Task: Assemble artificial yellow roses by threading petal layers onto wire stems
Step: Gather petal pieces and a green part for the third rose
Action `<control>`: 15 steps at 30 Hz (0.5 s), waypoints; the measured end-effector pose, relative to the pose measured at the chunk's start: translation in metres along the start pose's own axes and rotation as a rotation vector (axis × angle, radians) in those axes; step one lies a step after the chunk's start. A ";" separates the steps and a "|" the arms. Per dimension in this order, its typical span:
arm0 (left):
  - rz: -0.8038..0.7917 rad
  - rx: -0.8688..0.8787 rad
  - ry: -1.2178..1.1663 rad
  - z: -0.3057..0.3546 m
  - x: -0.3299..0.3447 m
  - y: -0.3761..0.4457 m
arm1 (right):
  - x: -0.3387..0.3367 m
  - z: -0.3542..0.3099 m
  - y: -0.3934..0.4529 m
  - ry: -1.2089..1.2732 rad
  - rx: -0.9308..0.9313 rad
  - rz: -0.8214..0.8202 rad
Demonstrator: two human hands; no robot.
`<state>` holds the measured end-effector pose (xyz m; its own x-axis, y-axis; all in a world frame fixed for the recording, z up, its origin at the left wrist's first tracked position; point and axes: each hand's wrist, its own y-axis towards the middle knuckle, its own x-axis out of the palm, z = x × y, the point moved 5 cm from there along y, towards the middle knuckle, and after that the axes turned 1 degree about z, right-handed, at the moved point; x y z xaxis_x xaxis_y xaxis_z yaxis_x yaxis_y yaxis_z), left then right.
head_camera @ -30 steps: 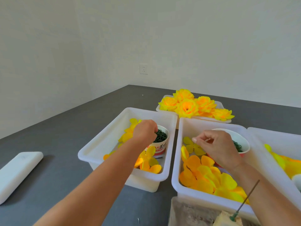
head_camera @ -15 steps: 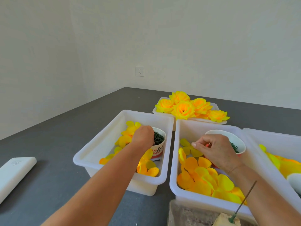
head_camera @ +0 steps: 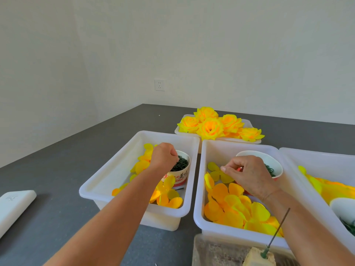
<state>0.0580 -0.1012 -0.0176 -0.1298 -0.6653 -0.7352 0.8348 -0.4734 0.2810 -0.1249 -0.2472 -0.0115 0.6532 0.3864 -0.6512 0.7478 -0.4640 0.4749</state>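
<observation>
Green bits fill the paper cup (head_camera: 179,170), but my left hand (head_camera: 164,157), fingers curled down into it, hides whatever it pinches. My right hand (head_camera: 247,174) pinches something small and reddish I can't identify, covering part of the second cup (head_camera: 272,162). Both hands have barely shifted. Loose yellow petals (head_camera: 233,214) lie below; finished roses (head_camera: 210,128) sit behind, a wire stem (head_camera: 278,230) near me.

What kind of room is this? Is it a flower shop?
Probably a plain workroom for making fake flowers, not a shop. White bins hold loose yellow petals, finished roses sit in a tray, and the walls are bare except for a socket.
</observation>
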 end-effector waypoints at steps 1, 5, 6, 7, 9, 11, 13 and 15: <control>0.015 -0.007 -0.056 0.000 -0.001 0.000 | 0.000 0.000 0.000 0.002 0.000 0.003; 0.023 -0.048 -0.420 0.003 -0.008 -0.006 | -0.005 0.001 0.001 0.054 0.012 0.043; 0.004 -0.046 -0.518 0.007 -0.011 -0.007 | -0.007 0.001 0.001 0.083 0.016 0.057; -0.019 -0.032 -0.602 0.011 -0.015 -0.010 | -0.009 0.001 0.001 0.123 0.025 0.071; -0.064 0.027 -0.685 0.024 -0.023 -0.016 | -0.017 -0.001 0.001 0.241 0.057 0.101; -0.103 0.109 -0.692 0.042 -0.032 -0.024 | -0.030 -0.008 0.002 0.343 0.068 0.130; -0.126 0.201 -0.647 0.061 -0.040 -0.036 | -0.048 -0.024 0.004 0.395 0.027 0.129; -0.147 0.286 -0.566 0.080 -0.047 -0.048 | -0.064 -0.047 0.003 0.408 -0.045 0.097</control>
<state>-0.0186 -0.0931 0.0530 -0.5587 -0.7465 -0.3615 0.6218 -0.6654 0.4130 -0.1585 -0.2361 0.0593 0.7073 0.6310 -0.3189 0.6794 -0.4819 0.5534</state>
